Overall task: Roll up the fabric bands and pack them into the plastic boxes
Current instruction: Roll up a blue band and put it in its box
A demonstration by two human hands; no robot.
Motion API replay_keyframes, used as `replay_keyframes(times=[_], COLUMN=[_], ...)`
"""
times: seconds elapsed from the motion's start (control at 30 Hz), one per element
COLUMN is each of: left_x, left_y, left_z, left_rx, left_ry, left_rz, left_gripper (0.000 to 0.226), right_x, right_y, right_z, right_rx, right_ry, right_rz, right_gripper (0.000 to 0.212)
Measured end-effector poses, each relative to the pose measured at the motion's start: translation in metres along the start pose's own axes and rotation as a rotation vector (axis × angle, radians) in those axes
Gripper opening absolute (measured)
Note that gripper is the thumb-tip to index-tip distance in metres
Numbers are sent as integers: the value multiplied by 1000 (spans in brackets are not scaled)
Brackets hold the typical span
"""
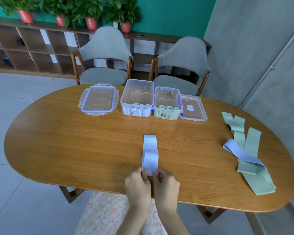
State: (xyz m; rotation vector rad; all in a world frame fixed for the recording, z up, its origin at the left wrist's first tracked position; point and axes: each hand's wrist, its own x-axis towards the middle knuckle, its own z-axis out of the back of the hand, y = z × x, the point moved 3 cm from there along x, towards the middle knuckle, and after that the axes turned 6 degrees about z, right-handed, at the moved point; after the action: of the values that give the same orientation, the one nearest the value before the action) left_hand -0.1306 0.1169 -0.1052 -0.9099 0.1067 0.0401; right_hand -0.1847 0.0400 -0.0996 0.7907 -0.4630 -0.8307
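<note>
An oval wooden table (75, 141) stands on a grey tiled floor (15, 102), with two grey upholstered chairs (103, 56) drawn up just beyond its far edge. Behind them, a low wooden shelf unit (32, 48) runs along a teal wall (168, 14), topped by a row of potted plants (90, 12) in red pots.
</note>
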Motion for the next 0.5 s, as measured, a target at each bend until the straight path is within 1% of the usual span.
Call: replay_keyframes(times=[0.1,0.2,0.3,0.4,0.5], left_x=[-3,-2,-1,-2,-2], left_y=[-2,-4,-5,-4,-3], left_z=[0,4,8,8,6], left_rx=[-25,-72,-101,-77,-36], left_ry=[-7,-11,-6,-1,-6], left_rz=[-11,15,32,20,-9], left_gripper=[13,12,11,9,11], right_x=[1,3,4,3,0], right_y=[1,2,3,2,0], right_z=[2,3,3,3,0], right_rx=[26,109,132,67,-6], right_ry=[-21,-24,-26,-4,-31], right_rz=[-19,-85,-88,-53,20], right_gripper=[10,5,3,13,21])
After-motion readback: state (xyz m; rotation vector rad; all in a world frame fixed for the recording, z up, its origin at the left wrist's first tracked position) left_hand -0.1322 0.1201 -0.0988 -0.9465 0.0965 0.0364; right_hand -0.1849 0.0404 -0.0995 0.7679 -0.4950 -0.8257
